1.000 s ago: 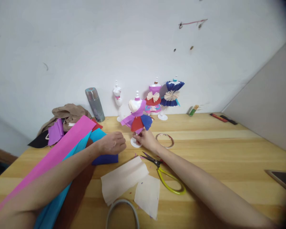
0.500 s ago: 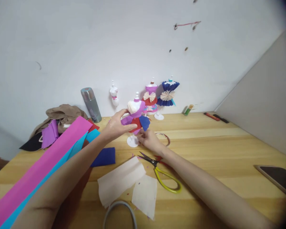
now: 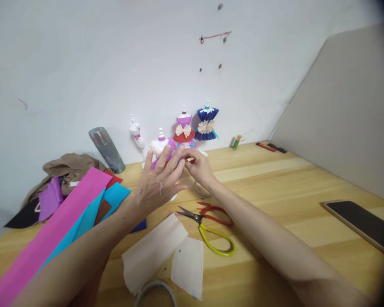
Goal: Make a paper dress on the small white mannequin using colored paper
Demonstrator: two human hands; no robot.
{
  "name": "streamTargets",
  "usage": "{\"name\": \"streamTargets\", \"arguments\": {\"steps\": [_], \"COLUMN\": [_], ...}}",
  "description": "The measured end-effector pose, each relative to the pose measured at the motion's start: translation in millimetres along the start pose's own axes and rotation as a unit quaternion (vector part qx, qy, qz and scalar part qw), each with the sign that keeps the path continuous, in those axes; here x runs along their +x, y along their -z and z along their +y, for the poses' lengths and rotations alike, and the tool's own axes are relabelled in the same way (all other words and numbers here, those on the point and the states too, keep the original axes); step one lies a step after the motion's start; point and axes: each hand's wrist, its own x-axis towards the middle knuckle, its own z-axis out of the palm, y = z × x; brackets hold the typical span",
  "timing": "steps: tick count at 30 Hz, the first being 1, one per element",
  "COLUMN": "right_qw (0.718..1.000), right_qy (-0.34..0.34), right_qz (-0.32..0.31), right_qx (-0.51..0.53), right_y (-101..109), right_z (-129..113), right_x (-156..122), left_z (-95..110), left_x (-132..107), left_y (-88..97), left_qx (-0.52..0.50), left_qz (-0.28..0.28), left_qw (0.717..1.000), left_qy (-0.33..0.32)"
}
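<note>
My left hand (image 3: 161, 179) is spread open, its back toward me, in front of a small dress-form mannequin (image 3: 160, 146) with a white bust and purple wrap. The hand hides most of the mannequin's lower part; a bit of blue shows by the fingertips. Just right of them, my right hand (image 3: 197, 167) has its thumb and index finger pinched at the mannequin's side. What lies in the pinch is too small to make out. Nearer me lie scissors (image 3: 196, 218) with a yellow handle, a red loop beside it. Two pale paper pieces (image 3: 155, 253) (image 3: 188, 264) lie left of them.
Behind stand two dressed mannequins (image 3: 183, 134) (image 3: 207, 114) and a bare white one (image 3: 135, 129). A flask (image 3: 107, 149), brown cloth (image 3: 73, 168) and long pink paper (image 3: 57, 226) are at left. A glue stick (image 3: 237, 142) and a phone (image 3: 361, 224) are at right.
My left hand has left its hold around the mannequin and spread its fingers in front of it. My right hand has risen from near the base to the mannequin's side. The view has shifted right.
</note>
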Motion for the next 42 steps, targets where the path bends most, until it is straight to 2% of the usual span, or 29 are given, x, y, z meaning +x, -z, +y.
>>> {"name": "streamTargets", "arguments": {"steps": [4,9,13,18,23,28,33,37,42], "right_qw": [1.0,1.0,0.999,0.999,0.997,0.996,0.996,0.996,0.997], "right_qy": [0.001,-0.006,-0.006,0.013,0.055,0.044,0.049,0.058,0.054], "right_qz": [-0.019,-0.03,-0.031,-0.041,-0.045,-0.043,-0.045,-0.048,-0.056], "right_qx": [0.002,-0.004,-0.011,-0.002,0.031,0.063,0.059,0.044,0.016], "right_y": [2.5,4.2,4.4,2.1,-0.4,-2.0,-0.5,3.5,5.7], "right_z": [1.1,-4.1,-9.8,-17.1,-21.3,-21.5,-23.0,-25.5,-28.4], "right_x": [9.7,15.5,10.0,1.7,-0.6,-4.7,-4.0,-0.2,5.2], "left_z": [-4.0,-5.1,-4.1,-2.9,-3.2,-4.0,-1.4,-0.6,-1.6], "left_x": [0.8,-3.6,-3.7,-4.3,-3.6,1.6,8.1,8.8,4.8], "left_y": [-10.2,-9.4,-7.8,-6.9,-3.9,-6.2,-7.2,-4.4,-3.8], "left_qx": [-0.017,-0.037,-0.064,-0.088,-0.045,-0.034,-0.023,-0.025,-0.095], "left_qz": [-0.05,-0.06,-0.074,-0.046,-0.007,0.018,0.002,-0.021,-0.021], "left_qw": [0.998,0.997,0.994,0.994,0.997,0.999,1.0,0.999,0.993], "left_qy": [0.019,0.024,0.044,0.053,0.055,0.037,0.009,0.033,0.066]}}
